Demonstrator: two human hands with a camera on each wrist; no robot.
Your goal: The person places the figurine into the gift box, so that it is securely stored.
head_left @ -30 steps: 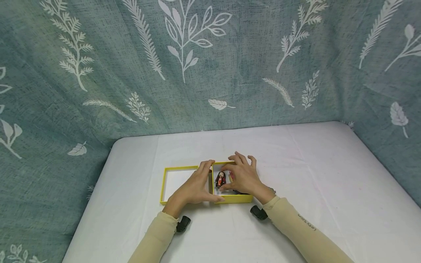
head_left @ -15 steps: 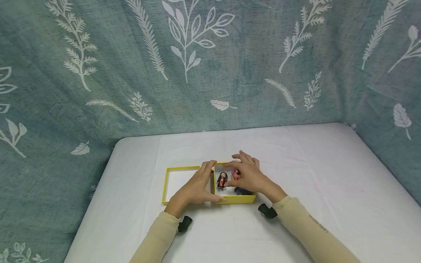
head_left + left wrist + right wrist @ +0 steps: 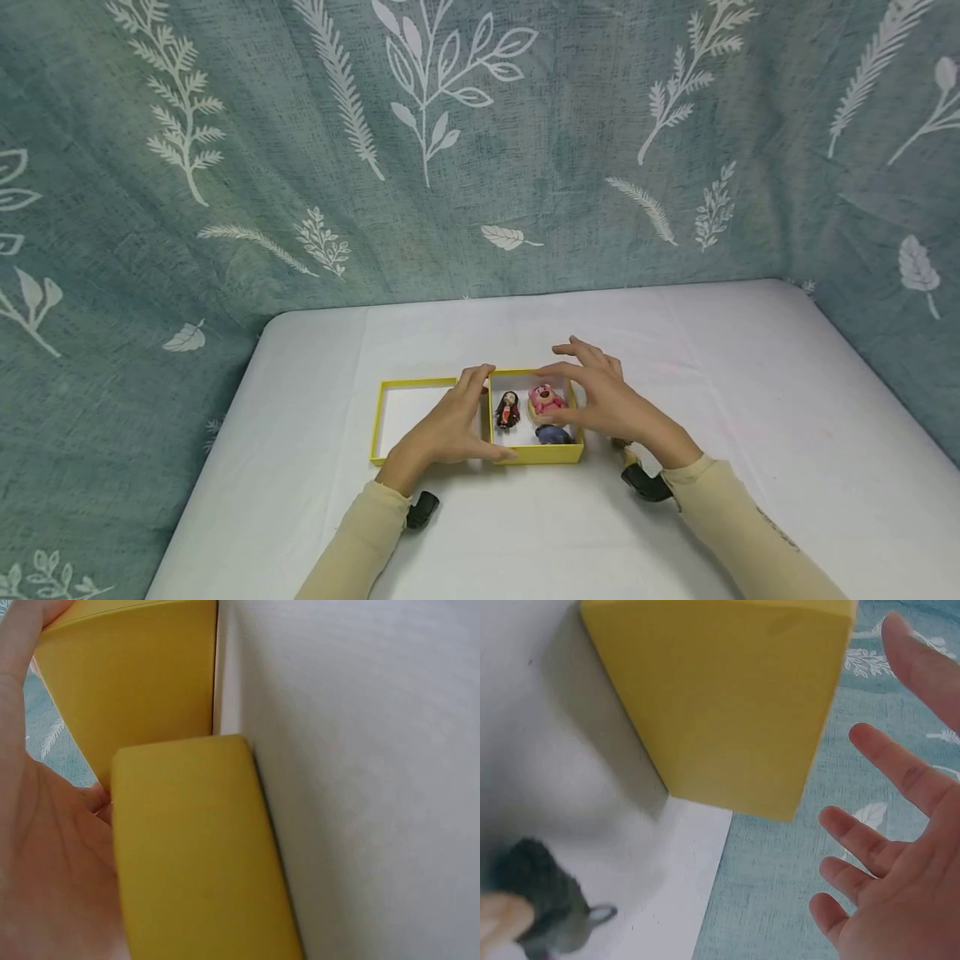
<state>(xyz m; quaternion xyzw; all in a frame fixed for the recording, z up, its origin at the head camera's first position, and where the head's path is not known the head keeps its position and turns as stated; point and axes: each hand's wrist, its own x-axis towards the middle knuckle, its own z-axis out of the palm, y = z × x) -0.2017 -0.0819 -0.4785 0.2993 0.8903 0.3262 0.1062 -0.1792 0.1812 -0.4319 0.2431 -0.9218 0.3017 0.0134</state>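
On the table sits a yellow box (image 3: 537, 455) with white insides. In it lie a dark-haired doll figurine (image 3: 507, 411), a pink bear figurine (image 3: 545, 396) and a blue-grey figurine (image 3: 553, 434). My left hand (image 3: 448, 427) grips the box's left side, thumb at the front wall and fingers toward the back. Over the box's right wall my right hand (image 3: 611, 398) hovers with parted fingers, holding nothing. The right wrist view shows this hand (image 3: 896, 877) apart from the box wall. A blurred dark figurine (image 3: 544, 892) appears at that view's lower left.
A shallow yellow-rimmed lid (image 3: 377, 421) lies to the left of the box, partly behind my left hand. White cloth covers the table (image 3: 720, 375). A patterned green curtain (image 3: 570, 125) hangs behind it.
My right hand has drawn back to the right out of the box, its fingers spread wider. The pink bear and blue-grey figurines are more exposed. My left hand keeps its hold on the box.
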